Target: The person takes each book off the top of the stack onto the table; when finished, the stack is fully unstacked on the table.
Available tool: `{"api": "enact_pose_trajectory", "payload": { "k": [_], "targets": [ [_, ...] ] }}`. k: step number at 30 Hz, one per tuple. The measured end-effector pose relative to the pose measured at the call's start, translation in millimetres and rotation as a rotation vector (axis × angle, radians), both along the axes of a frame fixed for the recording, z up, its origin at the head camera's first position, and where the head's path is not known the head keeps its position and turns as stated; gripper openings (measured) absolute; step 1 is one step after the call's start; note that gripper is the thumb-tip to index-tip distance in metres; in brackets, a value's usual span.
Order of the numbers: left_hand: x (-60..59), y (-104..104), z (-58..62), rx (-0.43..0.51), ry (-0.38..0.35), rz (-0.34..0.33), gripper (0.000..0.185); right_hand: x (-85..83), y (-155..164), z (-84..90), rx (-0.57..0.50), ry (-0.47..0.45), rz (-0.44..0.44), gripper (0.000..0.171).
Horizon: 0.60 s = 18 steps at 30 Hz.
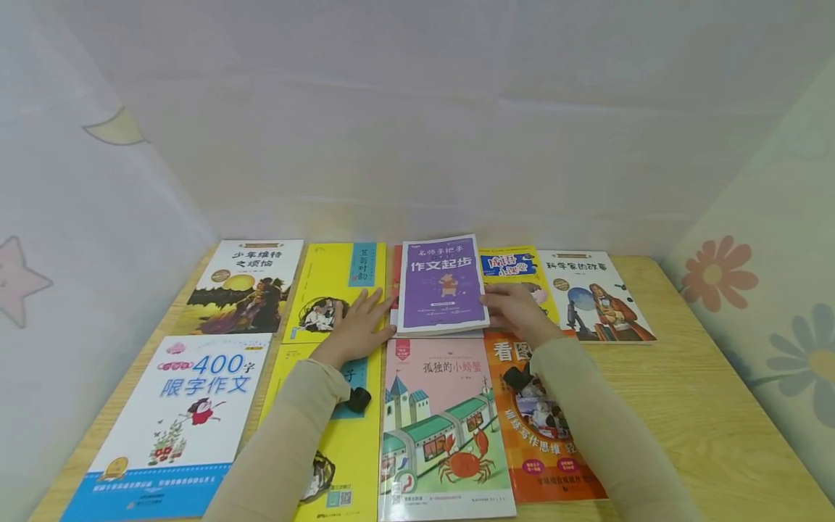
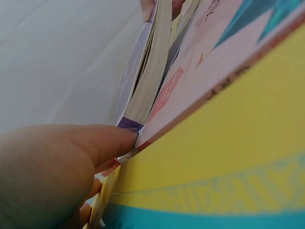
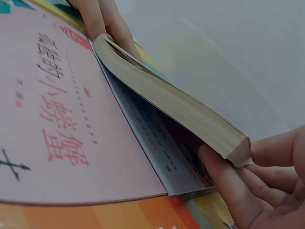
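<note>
A thick purple book (image 1: 443,272) lies on top of a mostly hidden red-covered book (image 1: 396,262) in the back row. My right hand (image 1: 520,310) pinches its right edge; in the right wrist view the thumb is above and a finger (image 3: 228,179) beneath, with that side raised off the book below. At the opposite edge, my left hand (image 1: 355,326) touches the lower spine corner with its thumb (image 2: 112,140). The other left fingers are extended over the yellow book (image 1: 320,268) beside it. A pink crab book (image 1: 450,384) lies just in front.
Beside my right hand are a yellow-and-blue book (image 1: 512,262) and a science story book (image 1: 603,297). The front row also holds an orange book (image 1: 554,464), a yellow book (image 1: 355,449) and a white-and-blue book (image 1: 189,406). Pale walls (image 1: 424,145) enclose the wooden table (image 1: 704,420).
</note>
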<state>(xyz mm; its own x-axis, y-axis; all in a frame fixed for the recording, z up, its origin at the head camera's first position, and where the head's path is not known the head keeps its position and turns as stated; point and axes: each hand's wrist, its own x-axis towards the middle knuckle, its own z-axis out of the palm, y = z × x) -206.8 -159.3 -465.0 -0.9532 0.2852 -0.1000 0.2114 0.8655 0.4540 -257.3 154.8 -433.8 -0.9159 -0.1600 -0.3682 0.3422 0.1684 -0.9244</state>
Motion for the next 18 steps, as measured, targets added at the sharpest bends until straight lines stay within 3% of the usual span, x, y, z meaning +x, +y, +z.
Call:
{"api": "enact_pose_trajectory", "payload": {
  "k": [8, 18],
  "targets": [
    [0.1, 0.1, 1.3, -0.011, -0.016, 0.011, 0.069, 15.6, 18.8, 2.4, -0.029, 0.111, 0.01, 0.051],
    [0.3, 0.4, 0.1, -0.013, -0.024, 0.018, 0.07, 43.8, 83.3, 17.3, -0.116, 0.231, 0.12, 0.058]
  ]
}}
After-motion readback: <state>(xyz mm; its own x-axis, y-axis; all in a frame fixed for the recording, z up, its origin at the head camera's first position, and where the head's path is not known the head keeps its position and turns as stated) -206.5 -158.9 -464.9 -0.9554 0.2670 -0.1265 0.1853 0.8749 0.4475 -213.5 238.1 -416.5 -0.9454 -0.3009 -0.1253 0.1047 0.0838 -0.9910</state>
